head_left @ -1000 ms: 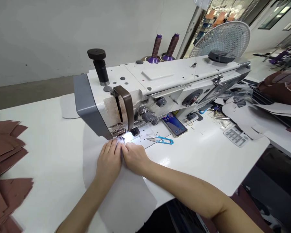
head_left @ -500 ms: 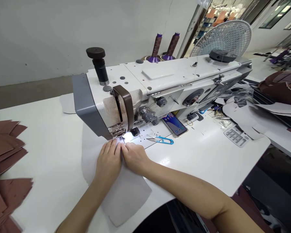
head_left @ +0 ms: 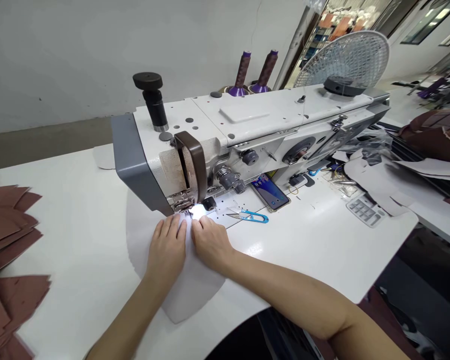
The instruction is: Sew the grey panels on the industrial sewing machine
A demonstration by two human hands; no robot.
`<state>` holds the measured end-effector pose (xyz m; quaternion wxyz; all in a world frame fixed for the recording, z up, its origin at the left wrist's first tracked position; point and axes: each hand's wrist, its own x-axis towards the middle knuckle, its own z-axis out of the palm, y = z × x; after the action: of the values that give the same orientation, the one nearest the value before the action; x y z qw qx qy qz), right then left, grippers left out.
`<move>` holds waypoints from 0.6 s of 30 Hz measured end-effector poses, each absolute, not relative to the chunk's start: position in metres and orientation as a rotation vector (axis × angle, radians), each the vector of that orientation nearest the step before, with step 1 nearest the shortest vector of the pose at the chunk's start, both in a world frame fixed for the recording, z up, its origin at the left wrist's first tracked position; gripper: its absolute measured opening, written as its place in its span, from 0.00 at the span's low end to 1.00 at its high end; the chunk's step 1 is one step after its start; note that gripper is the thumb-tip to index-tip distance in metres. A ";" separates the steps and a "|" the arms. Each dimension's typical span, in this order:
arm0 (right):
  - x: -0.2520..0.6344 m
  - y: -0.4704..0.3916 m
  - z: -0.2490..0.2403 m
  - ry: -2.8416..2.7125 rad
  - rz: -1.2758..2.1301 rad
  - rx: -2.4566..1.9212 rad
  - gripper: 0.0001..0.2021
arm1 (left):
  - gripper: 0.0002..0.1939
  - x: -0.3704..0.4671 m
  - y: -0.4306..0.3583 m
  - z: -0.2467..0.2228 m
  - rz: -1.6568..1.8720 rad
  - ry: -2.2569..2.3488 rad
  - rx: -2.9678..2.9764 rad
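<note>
1 pale grey piece of material (head_left: 195, 295) lies on the white counter (head_left: 322, 240), reaching the lit needle area of a sewing machine (head_left: 255, 129). The left hand (head_left: 167, 247) spreads over it, fingers laid flat, grip released. The right hand (head_left: 212, 244) rests just beside, fingers curled on the material; whether that grip pinches it, I cannot tell. Blue-handled snips (head_left: 248, 216) lie near the right hand, a phone (head_left: 270, 191) just beyond. 2 thread cones (head_left: 242, 70) stand behind the machine; brown pieces (head_left: 20, 302) lie far left.
</note>
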<state>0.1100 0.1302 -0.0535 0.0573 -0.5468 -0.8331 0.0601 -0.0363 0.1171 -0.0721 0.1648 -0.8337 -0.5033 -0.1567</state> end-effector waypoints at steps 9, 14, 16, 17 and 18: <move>0.111 0.129 -0.058 -2.423 0.271 -1.664 0.15 | 0.19 -0.038 0.120 -0.077 -0.488 -1.419 -2.407; 0.111 0.130 -0.059 -2.380 0.290 -1.693 0.09 | 0.20 -0.039 0.123 -0.076 -0.481 -1.466 -2.446; 0.110 0.131 -0.058 -2.371 0.297 -1.701 0.08 | 0.20 -0.039 0.123 -0.075 -0.501 -1.480 -2.466; 0.110 0.132 -0.057 -2.367 0.303 -1.708 0.07 | 0.20 -0.039 0.124 -0.075 -0.512 -1.487 -2.472; 0.110 0.132 -0.056 -2.364 0.309 -1.714 0.07 | 0.20 -0.039 0.124 -0.075 -0.518 -1.492 -2.477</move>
<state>0.1102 0.1318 -0.0564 0.1023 -0.5807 -0.8008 0.1048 -0.0393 0.1236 -0.0745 0.1018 -0.8389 -0.5052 -0.1755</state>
